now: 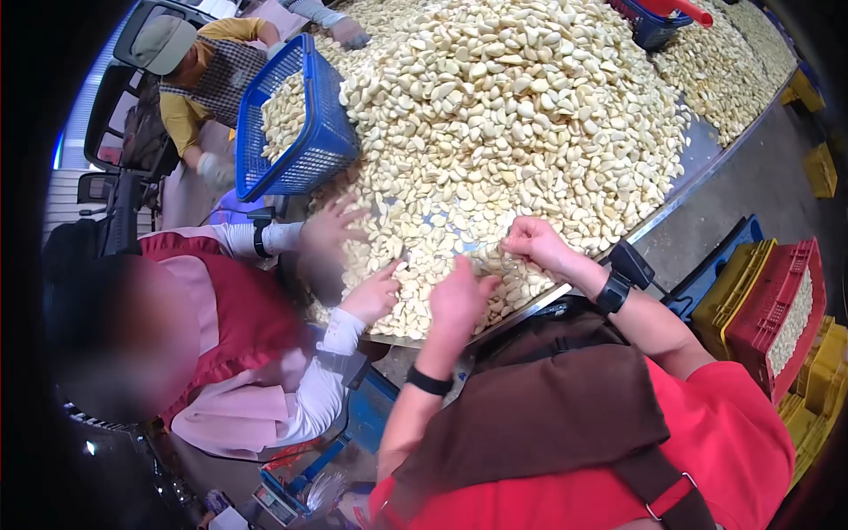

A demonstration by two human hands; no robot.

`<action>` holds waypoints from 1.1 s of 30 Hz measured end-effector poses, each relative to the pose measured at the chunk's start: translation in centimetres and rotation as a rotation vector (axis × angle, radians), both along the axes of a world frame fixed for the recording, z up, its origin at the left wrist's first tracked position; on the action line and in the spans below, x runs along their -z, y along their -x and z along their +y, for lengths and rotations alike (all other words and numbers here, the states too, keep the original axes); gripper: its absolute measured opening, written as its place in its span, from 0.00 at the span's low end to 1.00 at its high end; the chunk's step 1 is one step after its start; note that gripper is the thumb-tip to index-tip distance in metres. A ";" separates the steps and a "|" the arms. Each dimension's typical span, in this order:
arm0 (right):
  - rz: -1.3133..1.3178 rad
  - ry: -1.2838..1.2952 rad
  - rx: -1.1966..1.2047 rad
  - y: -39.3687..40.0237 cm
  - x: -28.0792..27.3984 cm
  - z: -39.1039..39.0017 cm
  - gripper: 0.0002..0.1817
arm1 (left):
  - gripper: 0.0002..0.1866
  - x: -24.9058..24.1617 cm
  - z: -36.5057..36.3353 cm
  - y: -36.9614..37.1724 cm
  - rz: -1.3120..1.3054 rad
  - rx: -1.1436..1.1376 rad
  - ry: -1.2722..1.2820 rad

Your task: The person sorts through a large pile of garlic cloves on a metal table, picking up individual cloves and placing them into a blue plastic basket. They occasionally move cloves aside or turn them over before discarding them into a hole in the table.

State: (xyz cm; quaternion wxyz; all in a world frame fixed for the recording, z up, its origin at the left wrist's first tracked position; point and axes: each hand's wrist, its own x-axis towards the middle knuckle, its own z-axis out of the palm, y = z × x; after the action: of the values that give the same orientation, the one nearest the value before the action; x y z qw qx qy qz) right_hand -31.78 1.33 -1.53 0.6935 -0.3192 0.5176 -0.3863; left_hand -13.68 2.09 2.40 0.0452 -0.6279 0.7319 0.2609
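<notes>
Likely a food workshop: heaped pale cloves (521, 115), aproned workers (234, 300), stacked crates (768, 309).

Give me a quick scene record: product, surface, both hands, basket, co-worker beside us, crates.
product: peeled garlic cloves, heaped
surface: metal table
left hand: over loose cloves; grip unclear
right hand: fingers curled near cloves; whether one is held, unclear
basket: blue mesh basket beside the heap, cloves inside
co-worker: at left, burgundy apron, fingers among cloves
crates: red crate with pale pieces, yellow crates nearby
</notes>
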 end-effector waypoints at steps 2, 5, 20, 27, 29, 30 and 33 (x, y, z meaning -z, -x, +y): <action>-0.023 0.059 -0.020 -0.6 1.0 0.4 0.12 | 0.20 0.0 0.6 2.0 0.011 0.008 0.003; -0.317 -0.067 0.010 0.5 0.0 0.9 0.11 | 0.12 -0.1 0.5 3.4 0.253 0.137 0.156; 1.256 -0.052 -0.781 17.0 -1.9 12.0 0.12 | 0.25 1.0 -2.1 -3.2 -0.042 -0.184 0.169; 1.214 0.214 -0.878 12.7 -5.9 8.9 0.10 | 0.15 4.1 -3.9 0.5 -0.027 0.322 0.053; 1.096 0.395 -0.642 10.7 -6.4 7.2 0.13 | 0.11 4.1 -4.2 0.7 -0.005 0.210 0.045; 1.094 0.446 -0.564 9.8 -6.2 6.2 0.11 | 0.11 5.4 -4.1 0.3 -0.005 0.217 0.045; 1.048 0.780 -0.275 6.3 -4.8 3.7 0.09 | 0.14 7.7 -3.3 -0.9 0.446 -0.032 -0.066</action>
State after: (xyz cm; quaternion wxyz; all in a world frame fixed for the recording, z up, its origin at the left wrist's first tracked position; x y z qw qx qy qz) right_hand -38.09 5.02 3.28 0.2271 -0.7553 0.5630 -0.2470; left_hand -12.76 -1.16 -5.29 -0.1013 -0.5644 0.7048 0.4177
